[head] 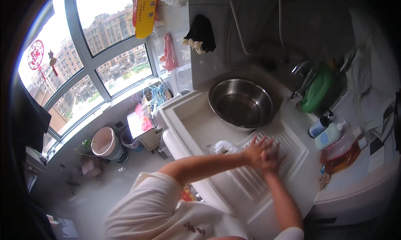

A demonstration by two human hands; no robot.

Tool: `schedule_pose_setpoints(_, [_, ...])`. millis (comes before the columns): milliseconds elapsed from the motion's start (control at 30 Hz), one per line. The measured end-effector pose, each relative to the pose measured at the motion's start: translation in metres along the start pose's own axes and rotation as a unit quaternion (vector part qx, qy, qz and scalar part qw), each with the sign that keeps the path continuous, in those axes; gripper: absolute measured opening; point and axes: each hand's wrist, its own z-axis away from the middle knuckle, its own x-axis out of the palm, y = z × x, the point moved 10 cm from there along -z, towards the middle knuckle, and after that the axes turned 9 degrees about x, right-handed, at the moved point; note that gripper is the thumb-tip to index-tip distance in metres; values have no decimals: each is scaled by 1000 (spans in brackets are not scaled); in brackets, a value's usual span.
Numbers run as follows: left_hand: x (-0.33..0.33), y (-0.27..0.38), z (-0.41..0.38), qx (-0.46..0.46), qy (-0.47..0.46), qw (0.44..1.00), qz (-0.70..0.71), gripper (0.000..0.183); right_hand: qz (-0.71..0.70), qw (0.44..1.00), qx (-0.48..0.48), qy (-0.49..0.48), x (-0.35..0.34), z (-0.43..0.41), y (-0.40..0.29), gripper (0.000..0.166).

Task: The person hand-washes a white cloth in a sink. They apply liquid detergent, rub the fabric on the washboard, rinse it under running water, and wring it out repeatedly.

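Observation:
My left hand and my right hand meet over the ribbed washboard of a white laundry sink. Their fingers look spread and overlap, slightly blurred. I see no object in either one, though the space between the palms is hidden. Just left of my left hand, a wet-looking white cloth lies bunched in the basin. Beyond the hands, a stainless steel bowl rests at the far end of the sink. It seems to hold a little liquid.
Right of the sink stand a chrome faucet, a green plastic container, pump bottles and a bottle of amber liquid. Hangers sit on a small cabinet at left. Buckets stand below the window.

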Motion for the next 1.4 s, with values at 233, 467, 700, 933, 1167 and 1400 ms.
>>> schedule_pose_setpoints(233, [8,7,24,-28,-147,988,45,101,-65,995,-36,-69,17,40,-6,50])
schedule_pose_setpoints(467, [-1,80,94,173,-19,982,-80,96,-89,987,-82,-106,-9,127,-42,91])
schedule_pose_setpoints(700, [-4,-49,-45,-38,70,996,42,89,17,995,100,-24,-26,-29,16,41])
schedule_pose_setpoints(933, [2,55,71,135,-123,983,-39,105,-107,990,-94,-2,-17,122,-24,57])
schedule_pose_setpoints(1167, [-8,48,39,177,-12,982,-60,89,-81,996,-17,-34,-8,70,-16,63])
schedule_pose_setpoints(1400, [22,-36,-39,17,-42,997,-61,70,-104,989,105,-31,5,-13,31,37])
